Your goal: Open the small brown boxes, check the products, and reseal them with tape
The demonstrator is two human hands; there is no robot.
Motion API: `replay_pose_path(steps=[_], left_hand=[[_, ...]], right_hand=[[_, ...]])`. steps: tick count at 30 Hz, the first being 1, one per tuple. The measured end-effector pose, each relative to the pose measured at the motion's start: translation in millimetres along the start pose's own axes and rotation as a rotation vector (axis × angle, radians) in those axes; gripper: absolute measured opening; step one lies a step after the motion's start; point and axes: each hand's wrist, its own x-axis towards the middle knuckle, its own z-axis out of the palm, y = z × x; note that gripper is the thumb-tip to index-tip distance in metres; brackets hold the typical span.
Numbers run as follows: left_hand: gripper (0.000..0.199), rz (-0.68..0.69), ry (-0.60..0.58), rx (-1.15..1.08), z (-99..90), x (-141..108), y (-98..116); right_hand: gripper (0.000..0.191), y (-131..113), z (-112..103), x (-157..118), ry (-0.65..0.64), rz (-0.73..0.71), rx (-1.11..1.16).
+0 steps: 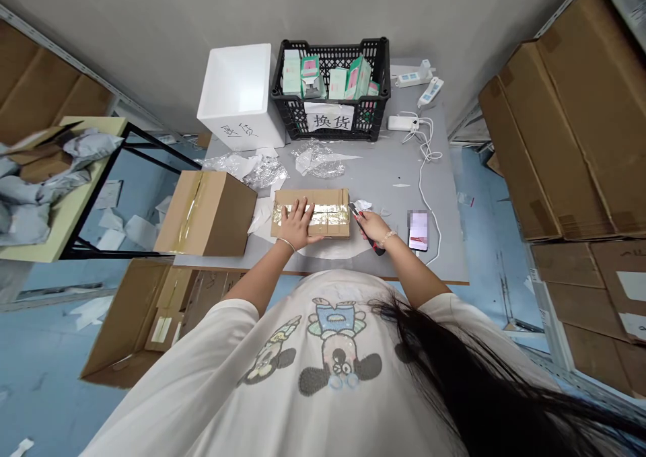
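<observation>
head view | frame center: left hand [297, 227], fingers spread, flat on taped cardboard box [332, 220] | right of center: right hand [374, 228], fingers wrapped round utility knife [355, 211]

A small, low, oblong box of brown cardboard [330, 219] lies flat and closed on the table [386, 164], its long sides running left to right and a shiny, wrinkled band of tape along its top. Just beside its right end, a black-and-red cutter knife [377, 247] slants, tip toward the box; whether they touch is unclear.
</observation>
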Motion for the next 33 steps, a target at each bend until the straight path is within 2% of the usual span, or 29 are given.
replay_pose_path(steps=[6, 10, 16, 24, 30, 33], left_hand=[[0.103, -0.007, 0.001, 0.004, 0.7, 0.7, 0.4], [0.104, -0.003, 0.008, 0.011, 1.8, 0.9, -0.6], [0.105, 0.001, 0.001, -0.004, 1.8, -0.1, -1.3], [0.105, 0.001, -0.014, 0.0, 1.3, 0.1, -1.1], [0.102, 0.005, 0.008, -0.001, 1.9, -0.2, -0.9], [0.102, -0.006, -0.002, 0.002, 2.3, 0.3, -0.5]], right_hand=[[0.025, 5.2, 2.8, -19.5, -0.053, 0.016, -0.034], [0.025, 9.9, -1.4, -23.2, -0.075, 0.024, -0.057], [0.024, 6.9, -5.3, -11.8, 0.03, 0.021, 0.031], [0.024, -3.4, 0.7, -3.8, 0.019, 0.075, -0.01], [0.025, -7.7, 3.1, -4.2, 0.069, 0.082, -0.146], [0.025, -7.9, 7.7, -3.4, 0.112, 0.036, -0.228]])
